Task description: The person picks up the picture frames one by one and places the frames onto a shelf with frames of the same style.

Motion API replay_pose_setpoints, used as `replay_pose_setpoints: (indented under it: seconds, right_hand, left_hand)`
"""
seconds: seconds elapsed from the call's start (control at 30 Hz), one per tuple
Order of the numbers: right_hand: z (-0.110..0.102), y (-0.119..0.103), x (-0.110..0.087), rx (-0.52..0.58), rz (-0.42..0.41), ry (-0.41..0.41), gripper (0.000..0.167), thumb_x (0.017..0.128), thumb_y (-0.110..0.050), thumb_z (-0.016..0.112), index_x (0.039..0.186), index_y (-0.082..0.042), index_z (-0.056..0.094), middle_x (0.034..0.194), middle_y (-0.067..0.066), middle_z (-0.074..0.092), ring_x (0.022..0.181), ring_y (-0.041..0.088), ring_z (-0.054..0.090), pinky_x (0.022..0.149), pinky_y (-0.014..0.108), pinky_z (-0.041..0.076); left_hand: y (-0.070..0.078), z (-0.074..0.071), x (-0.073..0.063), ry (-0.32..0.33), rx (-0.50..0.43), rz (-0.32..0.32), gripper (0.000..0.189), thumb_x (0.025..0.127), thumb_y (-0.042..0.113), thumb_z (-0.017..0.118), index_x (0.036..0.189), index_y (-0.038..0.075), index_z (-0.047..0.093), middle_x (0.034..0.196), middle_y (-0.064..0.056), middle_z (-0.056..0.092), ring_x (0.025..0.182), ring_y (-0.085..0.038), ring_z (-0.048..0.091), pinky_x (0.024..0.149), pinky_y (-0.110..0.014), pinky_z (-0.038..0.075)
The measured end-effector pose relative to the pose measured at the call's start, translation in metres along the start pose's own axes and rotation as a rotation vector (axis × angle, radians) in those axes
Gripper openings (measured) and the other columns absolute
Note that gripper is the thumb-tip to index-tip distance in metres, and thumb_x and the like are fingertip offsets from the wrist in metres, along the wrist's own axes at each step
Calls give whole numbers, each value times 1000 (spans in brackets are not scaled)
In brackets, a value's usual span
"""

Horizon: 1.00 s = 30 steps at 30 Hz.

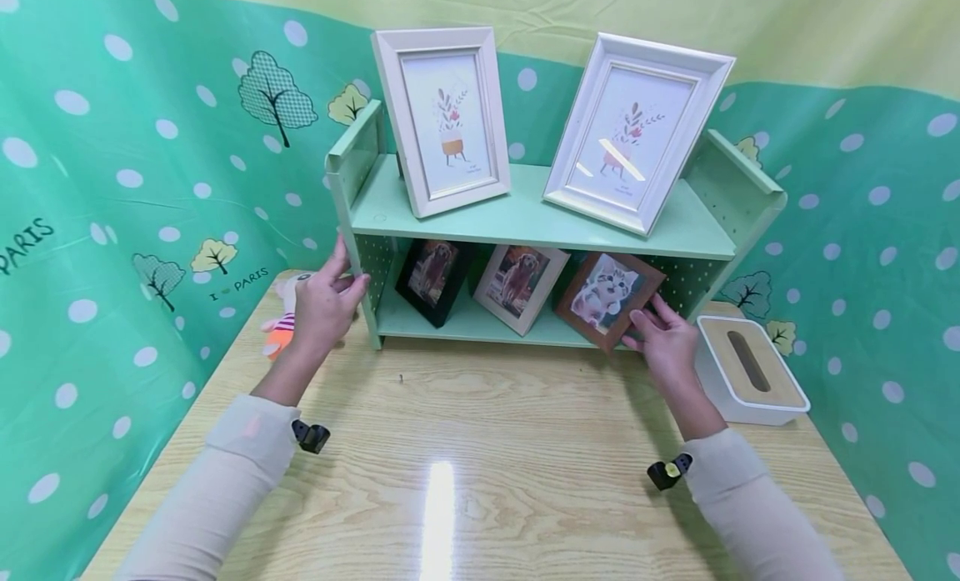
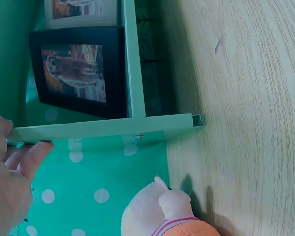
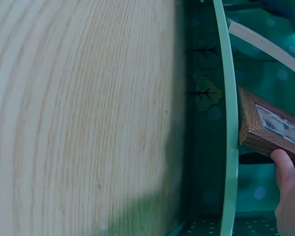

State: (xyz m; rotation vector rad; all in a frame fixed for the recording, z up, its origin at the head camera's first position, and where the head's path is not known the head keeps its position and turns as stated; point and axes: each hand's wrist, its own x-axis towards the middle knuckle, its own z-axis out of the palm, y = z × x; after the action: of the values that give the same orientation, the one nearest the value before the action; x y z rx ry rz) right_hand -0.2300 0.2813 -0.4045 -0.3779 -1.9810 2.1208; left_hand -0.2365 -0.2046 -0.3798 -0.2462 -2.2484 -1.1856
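A green two-tier shelf (image 1: 465, 222) stands on the wooden table. My left hand (image 1: 327, 302) grips the front edge of its left side panel (image 2: 103, 129), thumb and fingers on either side. On the lower tier, at the right, a brown photo frame (image 1: 573, 310) with a kitten picture leans back. My right hand (image 1: 663, 343) holds this frame by its right edge, and the thumb (image 3: 284, 167) lies along the wood in the right wrist view. To its left are a light wooden photo frame (image 1: 557, 268) and a black photo frame (image 1: 411, 272), both with dog pictures.
Two white picture frames (image 1: 495, 160) (image 1: 660, 181) stand on the top tier. A tissue box (image 1: 723, 356) with a wooden lid sits right of the shelf. Beside the left panel is a plush toy (image 2: 147, 206). Dotted green cloth (image 1: 150, 314) hangs behind and at both sides.
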Motion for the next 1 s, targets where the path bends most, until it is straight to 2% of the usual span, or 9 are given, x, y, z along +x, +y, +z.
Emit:
replay_pose_setpoints:
  seconds: [0.1,0.27,0.43,0.67,0.83,0.93,1.0]
  right_hand:
    - [2,1,1,-7,-5,3,65,97,-6,67,154,-21,41,150,29,47,82,2,75,72,22,65]
    - [4,2,2,-19,-18,13,63,99,-7,65,155,-21,40,153,27,46,95,2,73,77,23,65]
    - [5,2,4,-8,-13,20,62,99,-7,65,154,-22,41,154,25,46,108,9,72,78,24,65]
    - [5,3,8,-12,-2,12,61,100,-8,64,154,-24,41,154,24,47,117,15,70,80,25,65]
    - [6,2,11,-30,-7,-1,61,101,-9,63,155,-26,40,154,22,47,130,27,62,82,27,65]
    - [7,3,14,-46,-8,-7,61,101,-9,62,154,-29,39,155,20,46,130,28,62,82,27,65]
    - [7,3,15,-41,-5,-5,61,101,-9,62,154,-30,40,155,20,47,120,21,69,81,27,65]
  left_hand:
    - [0,0,0,5,5,6,75,95,5,69,159,24,34,134,-24,63,103,-43,73,81,-38,60]
    - [0,0,0,12,13,17,75,95,4,70,158,21,35,133,-25,64,102,-43,73,81,-38,60]
    - [0,1,0,14,10,24,75,94,4,70,158,21,35,134,-25,63,102,-43,73,82,-37,60]
    - [1,1,0,8,4,23,75,95,4,69,159,22,34,134,-25,63,102,-43,73,81,-36,60]
    - [0,1,0,8,9,16,75,95,4,69,159,21,34,133,-26,63,102,-43,73,81,-38,60]
    - [0,1,0,3,6,12,75,95,4,69,159,22,33,134,-26,63,103,-44,72,82,-38,60]
    - [0,1,0,1,3,13,75,96,4,69,159,23,32,135,-25,62,104,-44,72,82,-37,60]
